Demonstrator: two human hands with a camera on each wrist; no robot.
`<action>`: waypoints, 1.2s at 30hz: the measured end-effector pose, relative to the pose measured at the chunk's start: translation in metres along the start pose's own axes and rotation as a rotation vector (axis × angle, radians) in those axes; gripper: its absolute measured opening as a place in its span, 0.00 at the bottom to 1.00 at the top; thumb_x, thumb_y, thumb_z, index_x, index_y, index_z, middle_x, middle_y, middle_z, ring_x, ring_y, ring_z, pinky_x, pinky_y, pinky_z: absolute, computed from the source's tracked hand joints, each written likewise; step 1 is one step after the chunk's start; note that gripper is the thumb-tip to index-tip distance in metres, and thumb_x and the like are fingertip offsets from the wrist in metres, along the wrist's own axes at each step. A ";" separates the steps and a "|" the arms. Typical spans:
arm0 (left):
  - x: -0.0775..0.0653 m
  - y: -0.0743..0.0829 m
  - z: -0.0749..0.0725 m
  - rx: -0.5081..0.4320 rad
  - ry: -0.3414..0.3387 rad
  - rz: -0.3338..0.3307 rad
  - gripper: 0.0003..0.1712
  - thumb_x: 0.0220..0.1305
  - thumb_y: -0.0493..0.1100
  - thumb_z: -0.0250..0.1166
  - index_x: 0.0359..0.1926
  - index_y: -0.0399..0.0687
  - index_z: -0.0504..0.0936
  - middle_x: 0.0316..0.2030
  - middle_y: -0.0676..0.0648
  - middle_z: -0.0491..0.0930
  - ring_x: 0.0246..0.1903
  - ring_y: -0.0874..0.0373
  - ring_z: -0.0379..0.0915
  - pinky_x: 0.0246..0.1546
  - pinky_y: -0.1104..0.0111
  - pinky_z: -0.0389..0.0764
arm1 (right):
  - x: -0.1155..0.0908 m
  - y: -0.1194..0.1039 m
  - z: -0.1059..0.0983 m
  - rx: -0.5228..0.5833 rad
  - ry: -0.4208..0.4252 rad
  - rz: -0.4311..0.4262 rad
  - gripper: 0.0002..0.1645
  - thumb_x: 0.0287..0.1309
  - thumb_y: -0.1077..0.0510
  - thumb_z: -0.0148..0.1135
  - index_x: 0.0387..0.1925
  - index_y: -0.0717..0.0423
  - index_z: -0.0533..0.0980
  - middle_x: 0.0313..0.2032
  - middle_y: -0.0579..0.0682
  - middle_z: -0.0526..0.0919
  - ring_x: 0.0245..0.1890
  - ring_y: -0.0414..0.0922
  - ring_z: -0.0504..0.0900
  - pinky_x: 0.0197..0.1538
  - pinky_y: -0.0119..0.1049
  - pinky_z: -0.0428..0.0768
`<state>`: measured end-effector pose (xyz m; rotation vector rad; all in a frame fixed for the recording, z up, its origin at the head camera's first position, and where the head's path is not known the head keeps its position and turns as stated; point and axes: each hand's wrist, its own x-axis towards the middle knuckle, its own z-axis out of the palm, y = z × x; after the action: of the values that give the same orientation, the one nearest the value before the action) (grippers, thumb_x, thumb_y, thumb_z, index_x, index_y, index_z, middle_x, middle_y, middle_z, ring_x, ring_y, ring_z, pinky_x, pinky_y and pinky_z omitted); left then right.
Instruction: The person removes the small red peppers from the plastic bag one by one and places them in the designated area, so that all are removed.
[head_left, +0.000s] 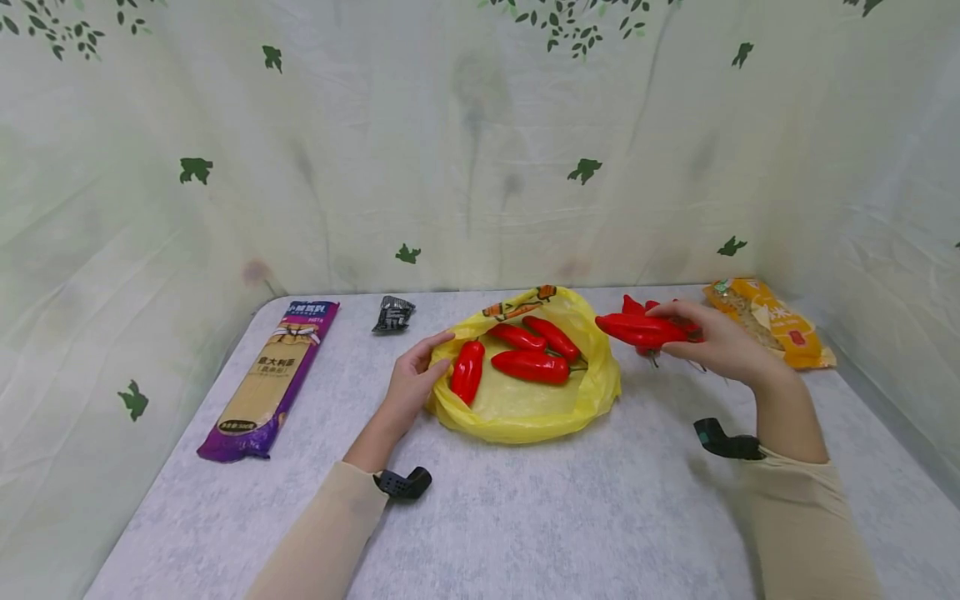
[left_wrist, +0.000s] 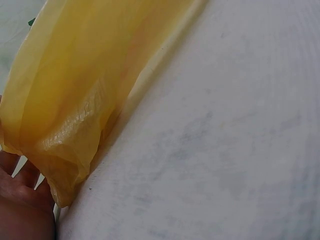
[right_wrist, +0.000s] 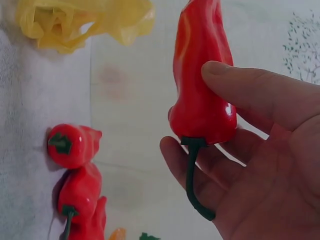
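Note:
A yellow plastic bag (head_left: 525, 429) lies with its mouth spread wide, and several red peppers (head_left: 531, 367) are inside it. My left hand (head_left: 412, 375) pinches the bag's left rim between thumb and fingers; in the left wrist view the hand (left_wrist: 22, 195) shows only partly, beside the yellow plastic (left_wrist: 75, 100). To the right of the bag, my right hand (head_left: 708, 337) grips a red pepper (head_left: 637, 330) above the table. The right wrist view shows the thumb across this pepper (right_wrist: 202, 100), its green stem hanging toward the palm. More red peppers (right_wrist: 80, 192) lie behind that hand.
At the left lies a long purple pack of spaghetti (head_left: 273, 375). A small black packet (head_left: 393, 314) sits behind the left hand. An orange and yellow food bag (head_left: 772, 321) rests at the back right, by the table edge. A pale curtain (head_left: 480, 167) hangs behind the table.

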<state>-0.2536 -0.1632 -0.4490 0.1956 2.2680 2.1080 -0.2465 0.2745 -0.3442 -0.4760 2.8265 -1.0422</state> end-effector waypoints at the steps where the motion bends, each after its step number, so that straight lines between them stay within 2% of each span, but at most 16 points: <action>1: 0.000 0.000 0.000 0.002 0.000 -0.002 0.23 0.69 0.38 0.56 0.62 0.61 0.74 0.66 0.58 0.68 0.69 0.65 0.57 0.72 0.64 0.59 | -0.001 0.001 -0.001 -0.006 -0.009 0.007 0.28 0.59 0.57 0.64 0.61 0.48 0.69 0.57 0.56 0.74 0.55 0.53 0.71 0.49 0.42 0.81; 8: 0.000 0.000 0.000 0.001 -0.006 0.002 0.23 0.69 0.38 0.56 0.62 0.60 0.73 0.66 0.57 0.68 0.70 0.64 0.57 0.72 0.63 0.58 | -0.005 0.014 -0.006 -0.044 -0.056 0.091 0.29 0.60 0.53 0.63 0.62 0.49 0.68 0.62 0.60 0.68 0.58 0.58 0.66 0.50 0.47 0.82; 15: -0.001 0.000 0.000 -0.012 -0.002 0.009 0.23 0.69 0.37 0.55 0.62 0.59 0.74 0.66 0.57 0.69 0.70 0.65 0.57 0.72 0.64 0.58 | -0.005 0.030 -0.009 -0.077 -0.090 0.159 0.30 0.56 0.54 0.66 0.61 0.49 0.70 0.63 0.62 0.67 0.59 0.61 0.64 0.47 0.45 0.83; 26: 0.000 0.000 0.001 -0.012 -0.004 0.010 0.23 0.69 0.37 0.55 0.62 0.59 0.74 0.66 0.56 0.68 0.70 0.64 0.57 0.72 0.64 0.58 | -0.010 0.051 -0.011 -0.109 -0.143 0.199 0.32 0.51 0.54 0.69 0.59 0.52 0.72 0.58 0.64 0.71 0.57 0.63 0.64 0.42 0.46 0.85; 36: 0.001 -0.001 0.000 -0.020 -0.006 0.014 0.23 0.69 0.36 0.55 0.62 0.58 0.74 0.66 0.56 0.68 0.70 0.64 0.57 0.72 0.64 0.58 | -0.012 0.063 -0.011 -0.082 -0.212 0.224 0.34 0.48 0.50 0.72 0.59 0.50 0.73 0.61 0.63 0.69 0.60 0.64 0.61 0.44 0.47 0.85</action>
<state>-0.2546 -0.1628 -0.4499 0.2175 2.2479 2.1335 -0.2532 0.3307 -0.3769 -0.2515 2.6657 -0.7865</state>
